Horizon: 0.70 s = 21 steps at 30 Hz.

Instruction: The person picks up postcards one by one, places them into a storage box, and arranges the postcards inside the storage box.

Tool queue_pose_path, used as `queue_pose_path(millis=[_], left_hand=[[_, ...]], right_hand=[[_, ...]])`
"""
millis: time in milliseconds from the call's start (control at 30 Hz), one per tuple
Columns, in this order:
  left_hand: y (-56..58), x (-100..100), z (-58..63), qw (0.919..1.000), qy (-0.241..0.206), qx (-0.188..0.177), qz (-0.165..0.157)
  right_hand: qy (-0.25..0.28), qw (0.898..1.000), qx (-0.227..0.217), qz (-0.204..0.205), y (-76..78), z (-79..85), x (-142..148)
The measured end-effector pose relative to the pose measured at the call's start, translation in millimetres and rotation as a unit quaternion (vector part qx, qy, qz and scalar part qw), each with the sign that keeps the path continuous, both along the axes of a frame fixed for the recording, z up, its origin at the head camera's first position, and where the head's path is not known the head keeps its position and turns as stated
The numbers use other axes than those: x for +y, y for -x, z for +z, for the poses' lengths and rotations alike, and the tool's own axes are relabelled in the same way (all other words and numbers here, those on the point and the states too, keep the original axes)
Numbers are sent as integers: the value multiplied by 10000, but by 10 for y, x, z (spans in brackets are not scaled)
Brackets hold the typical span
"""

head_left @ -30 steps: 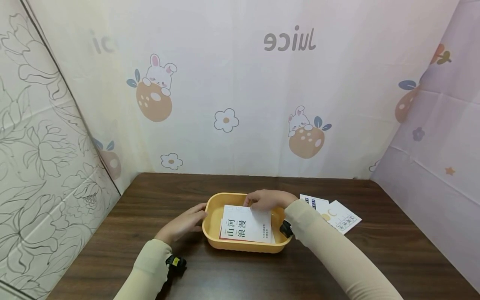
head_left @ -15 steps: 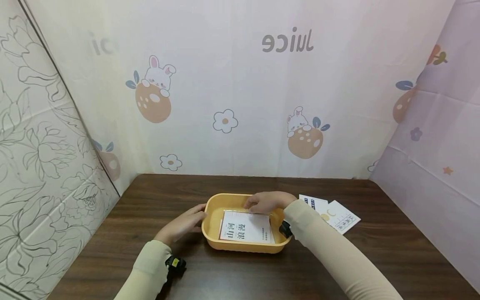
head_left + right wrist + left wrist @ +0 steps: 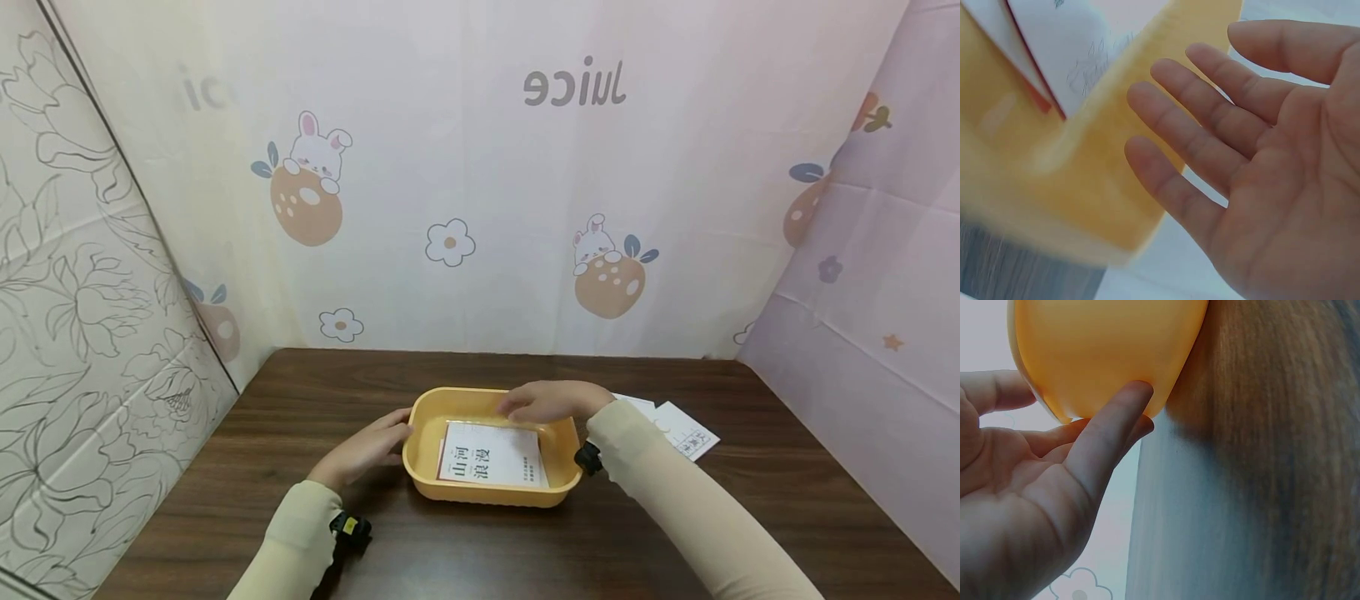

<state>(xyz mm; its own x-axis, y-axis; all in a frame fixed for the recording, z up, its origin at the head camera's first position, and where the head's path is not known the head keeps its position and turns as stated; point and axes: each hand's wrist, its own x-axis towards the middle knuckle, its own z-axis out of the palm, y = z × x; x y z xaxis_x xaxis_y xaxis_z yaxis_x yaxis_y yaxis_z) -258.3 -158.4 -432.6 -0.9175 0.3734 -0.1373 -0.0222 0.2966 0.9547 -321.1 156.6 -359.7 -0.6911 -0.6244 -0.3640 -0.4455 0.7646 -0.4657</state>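
A yellow plastic basin (image 3: 491, 493) stands on the table, with cards lying in a stack inside it. The top white card (image 3: 491, 454) bears large dark characters; a red edge shows beneath it. At the basin's left end, my left hand (image 3: 367, 450) rests its fairly straight fingers against the outer wall; the left wrist view shows the thumb (image 3: 1116, 422) on the wall. Over the basin's far right part hovers my right hand (image 3: 551, 402). Its fingers (image 3: 1166, 125) are spread, with nothing held, as the right wrist view shows.
Two white cards lie on the table to the right of the basin: one with a yellow drawing (image 3: 686, 429), the other (image 3: 633, 402) partly hidden by my right sleeve. A printed curtain (image 3: 450, 167) hangs behind the dark wood table (image 3: 337, 375).
The top card's far edge has dropped and it now lies flat in the basin. My right hand has let go of it and moved slightly right. The left hand has stayed put.
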Motion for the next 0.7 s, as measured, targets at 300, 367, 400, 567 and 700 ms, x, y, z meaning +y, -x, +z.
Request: queue_pose_path(millis=[300,367,400,567,700], left_hand=[[-26,10,-7,10000,33,-25,28],[-31,12,-9,10000,47,-26,47],[-34,13,-10,10000,57,-25,56],[-42,14,-19,10000,48,-11,35],[-48,16,-8,10000,37,-22,47]], right_hand=[[649,9948,782,-116,-53,66,309],[784,9925,923,-147,-71,93,375],[806,9920,960,-167,-81,108,409],[808,9909,1032,-302,-119,169,579],[790,9900,1107,-380,-118,192,722]])
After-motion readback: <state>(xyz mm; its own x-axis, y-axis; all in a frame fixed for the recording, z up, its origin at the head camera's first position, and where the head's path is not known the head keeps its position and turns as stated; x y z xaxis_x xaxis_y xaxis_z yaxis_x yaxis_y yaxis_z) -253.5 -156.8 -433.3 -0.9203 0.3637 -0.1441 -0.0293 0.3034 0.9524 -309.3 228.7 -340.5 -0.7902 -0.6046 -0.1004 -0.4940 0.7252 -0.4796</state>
